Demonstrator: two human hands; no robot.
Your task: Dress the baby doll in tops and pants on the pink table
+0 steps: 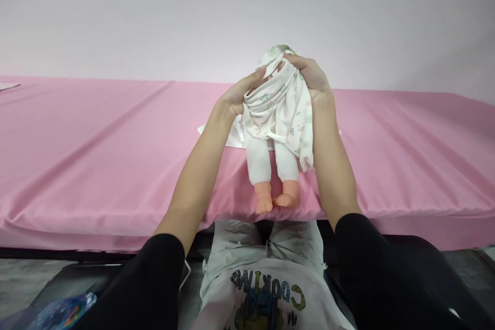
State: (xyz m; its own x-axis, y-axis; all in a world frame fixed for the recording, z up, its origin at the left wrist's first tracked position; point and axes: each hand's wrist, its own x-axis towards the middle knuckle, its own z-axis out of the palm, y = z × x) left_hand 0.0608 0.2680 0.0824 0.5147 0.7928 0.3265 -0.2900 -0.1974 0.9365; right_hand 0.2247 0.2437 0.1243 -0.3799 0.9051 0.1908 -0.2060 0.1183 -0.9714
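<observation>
A baby doll [259, 162] lies on the pink-covered table, its bare feet toward me near the front edge. White cloth covers its legs, and its head and upper body are hidden under a white baby garment [266, 105] with a small green print. My left hand [247, 87] grips the bunched garment on the left side, thumb on top. On the upper right, my right hand [309, 73] pinches the same garment, which hangs down along my right forearm. Under the doll, white sheet-like material [234, 136] shows at the sides.
The pink cover [116, 149] spreads wide to both sides with a few creases. Behind it rises a plain white wall or panel [174, 15]. A black chair [73, 283] with a shiny clear plastic item [64, 312] stands at lower left. A paper corner [7, 85] lies far left.
</observation>
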